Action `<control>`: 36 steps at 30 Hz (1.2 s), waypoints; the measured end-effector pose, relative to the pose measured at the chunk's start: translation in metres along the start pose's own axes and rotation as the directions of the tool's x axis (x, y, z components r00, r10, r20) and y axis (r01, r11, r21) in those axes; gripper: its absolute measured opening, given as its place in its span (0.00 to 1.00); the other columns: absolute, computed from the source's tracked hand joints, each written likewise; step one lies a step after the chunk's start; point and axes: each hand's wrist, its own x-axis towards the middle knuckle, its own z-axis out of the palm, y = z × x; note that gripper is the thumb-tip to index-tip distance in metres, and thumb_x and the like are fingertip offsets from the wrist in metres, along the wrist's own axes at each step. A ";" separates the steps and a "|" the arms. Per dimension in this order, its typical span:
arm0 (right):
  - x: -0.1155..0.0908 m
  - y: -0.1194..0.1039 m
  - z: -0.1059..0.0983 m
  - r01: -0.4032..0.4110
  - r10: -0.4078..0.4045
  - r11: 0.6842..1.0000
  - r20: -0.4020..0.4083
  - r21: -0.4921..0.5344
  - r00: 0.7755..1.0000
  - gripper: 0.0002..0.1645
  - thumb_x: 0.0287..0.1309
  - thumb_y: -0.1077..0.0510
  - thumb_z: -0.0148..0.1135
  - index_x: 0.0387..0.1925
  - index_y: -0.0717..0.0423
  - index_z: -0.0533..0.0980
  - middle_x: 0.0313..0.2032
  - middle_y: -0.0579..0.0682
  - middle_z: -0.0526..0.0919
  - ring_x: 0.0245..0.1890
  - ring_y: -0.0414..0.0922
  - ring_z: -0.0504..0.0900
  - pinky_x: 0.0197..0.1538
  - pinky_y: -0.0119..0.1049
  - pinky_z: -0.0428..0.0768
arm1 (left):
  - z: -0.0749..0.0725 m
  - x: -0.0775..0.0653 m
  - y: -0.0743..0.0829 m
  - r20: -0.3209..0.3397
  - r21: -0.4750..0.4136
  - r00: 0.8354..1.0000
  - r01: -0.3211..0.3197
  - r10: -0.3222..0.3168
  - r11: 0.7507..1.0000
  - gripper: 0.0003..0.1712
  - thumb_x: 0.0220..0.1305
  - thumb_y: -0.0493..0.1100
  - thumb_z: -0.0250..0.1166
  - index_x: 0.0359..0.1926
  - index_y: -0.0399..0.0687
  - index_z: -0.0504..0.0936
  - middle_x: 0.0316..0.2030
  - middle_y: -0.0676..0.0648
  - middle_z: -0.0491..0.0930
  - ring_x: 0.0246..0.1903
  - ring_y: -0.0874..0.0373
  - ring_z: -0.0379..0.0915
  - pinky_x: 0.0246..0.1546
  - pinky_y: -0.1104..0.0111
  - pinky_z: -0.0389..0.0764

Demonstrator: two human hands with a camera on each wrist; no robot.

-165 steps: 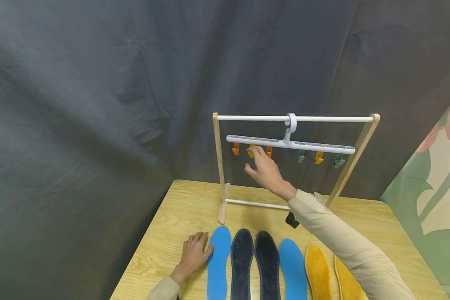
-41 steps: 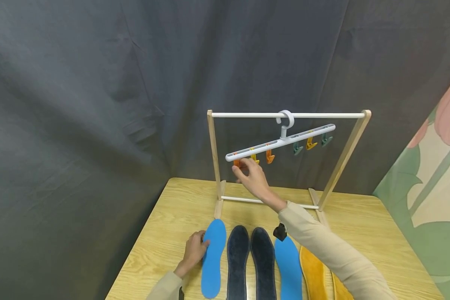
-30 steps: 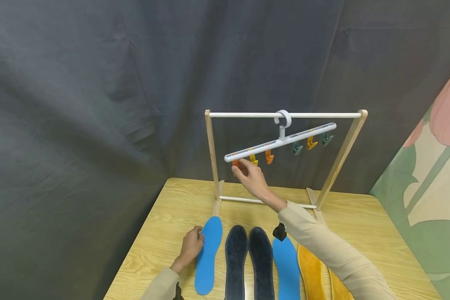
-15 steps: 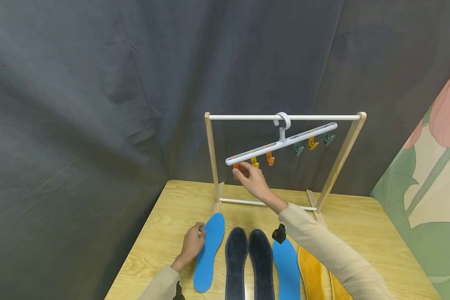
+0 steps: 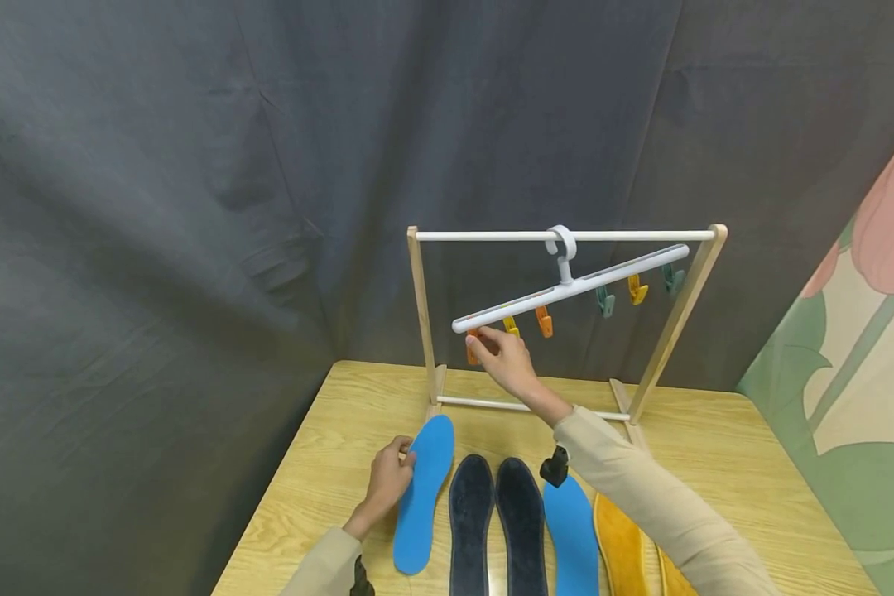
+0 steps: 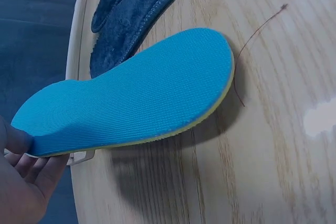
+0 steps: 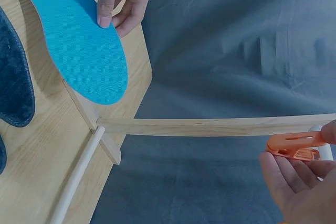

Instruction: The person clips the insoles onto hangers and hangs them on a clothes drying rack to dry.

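Note:
My left hand [image 5: 389, 473] pinches the edge of a blue insole [image 5: 425, 497] between thumb and fingers. In the left wrist view the insole [image 6: 142, 93] is raised off the table, its shadow falling on the wood below. My right hand [image 5: 508, 360] pinches the leftmost orange clip [image 5: 473, 348] under a white hanger [image 5: 566, 290]. In the right wrist view this orange clip [image 7: 294, 144] lies between thumb and fingers. The hanger hooks over the rack's white bar and tilts down at its left end. A gap separates insole and clip.
Two dark insoles [image 5: 471, 521], another blue insole [image 5: 572, 530] and yellow insoles [image 5: 620, 542] lie in a row on the wooden table [image 5: 328, 430]. A wooden rack [image 5: 674, 331] stands behind them. More clips, such as a yellow one [image 5: 636, 290], hang along the hanger.
The right hand went from the hanger's second clip to the leftmost orange one, and the hanger's left end dropped. The left hand, first resting beside the blue insole, now holds it lifted and farther forward.

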 end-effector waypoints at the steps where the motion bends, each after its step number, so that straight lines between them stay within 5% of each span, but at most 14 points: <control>1: 0.000 0.000 0.000 -0.004 0.004 1.000 -0.005 0.003 1.000 0.21 0.71 0.54 0.58 0.57 0.63 0.78 0.43 0.58 0.86 0.37 0.52 0.86 0.33 0.41 0.80 | 0.000 0.000 0.001 -0.003 -0.001 1.000 0.001 -0.001 1.000 0.13 0.67 0.30 0.61 0.51 0.29 0.79 0.36 0.43 0.81 0.26 0.61 0.75 0.24 0.71 0.77; 26: 0.003 0.005 0.003 -0.089 0.089 0.996 -0.022 0.020 0.996 0.20 0.70 0.52 0.60 0.55 0.61 0.81 0.41 0.57 0.87 0.36 0.53 0.86 0.33 0.40 0.79 | -0.001 0.014 0.012 -0.067 -0.021 0.996 -0.065 0.064 0.998 0.11 0.65 0.29 0.62 0.48 0.33 0.81 0.36 0.44 0.81 0.26 0.61 0.74 0.27 0.70 0.77; 36: 0.003 0.004 0.003 -0.135 0.136 0.987 -0.002 0.091 0.991 0.20 0.70 0.54 0.59 0.56 0.63 0.80 0.44 0.60 0.86 0.38 0.53 0.87 0.40 0.44 0.84 | 0.003 0.021 0.022 -0.126 -0.025 0.985 -0.122 0.118 0.992 0.10 0.65 0.29 0.63 0.46 0.35 0.82 0.34 0.45 0.81 0.25 0.60 0.75 0.27 0.69 0.78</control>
